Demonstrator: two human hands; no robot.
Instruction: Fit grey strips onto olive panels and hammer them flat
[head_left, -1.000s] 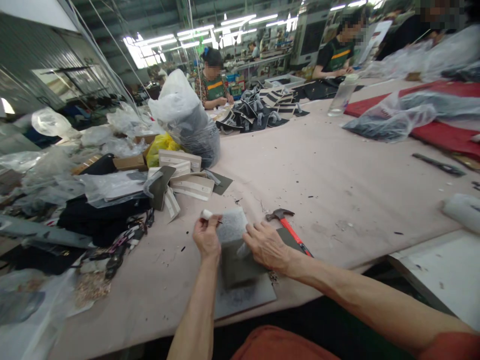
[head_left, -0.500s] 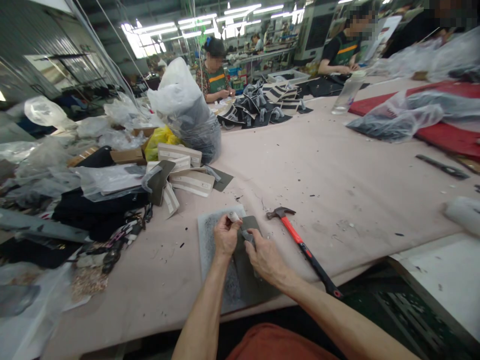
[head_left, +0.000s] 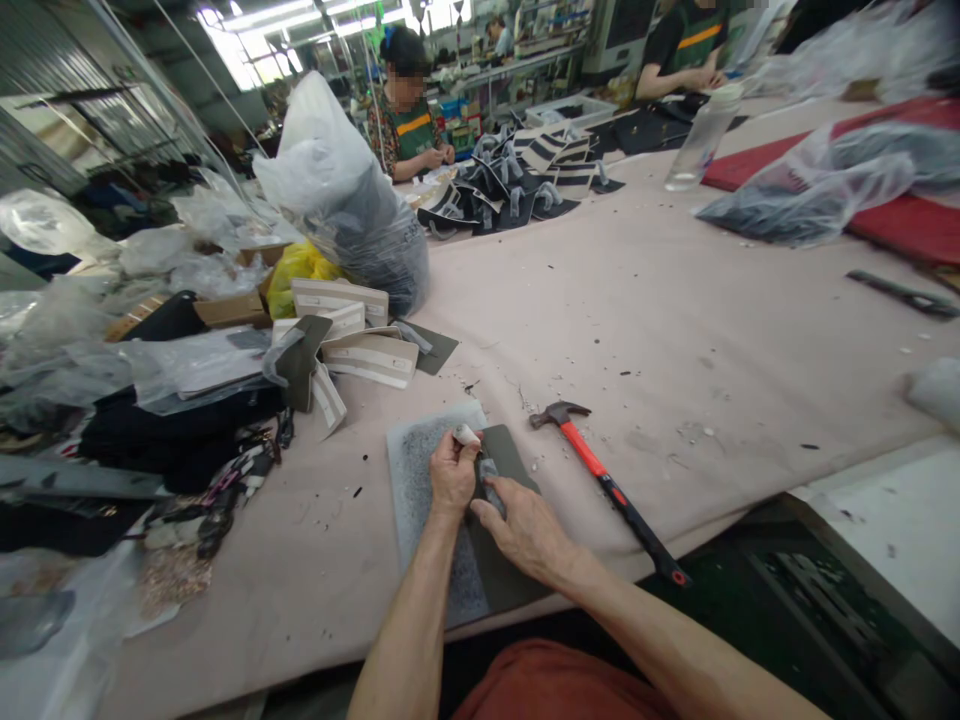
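My left hand [head_left: 452, 478] is closed, with a small white cylinder-shaped piece [head_left: 466, 436] sticking up between thumb and forefinger; its exact kind is unclear. Beneath lies an olive-grey flat panel [head_left: 511, 570], resting over the right part of a speckled pale slab [head_left: 416, 470]. A short grey strap [head_left: 489, 470] shows on the panel. My right hand [head_left: 529, 525] has its fingers curled on the strap, the thumb low beside it; the fingertips partly cover it. To the right, a claw hammer [head_left: 581, 445] with a red and black handle lies apart from both hands.
Several beige and olive panels [head_left: 371, 358] lie at the left, by a large stuffed plastic bag [head_left: 352, 200]. Dark strapped pieces [head_left: 502, 185] are piled farther back, near a co-worker [head_left: 409, 120]. A clear bottle [head_left: 701, 140] stands at back right. The table edge [head_left: 720, 525] is close.
The view has tilted down slightly. My right hand has shifted down a little along the strap, so more of the strap shows. My left hand keeps its hold on the white piece.
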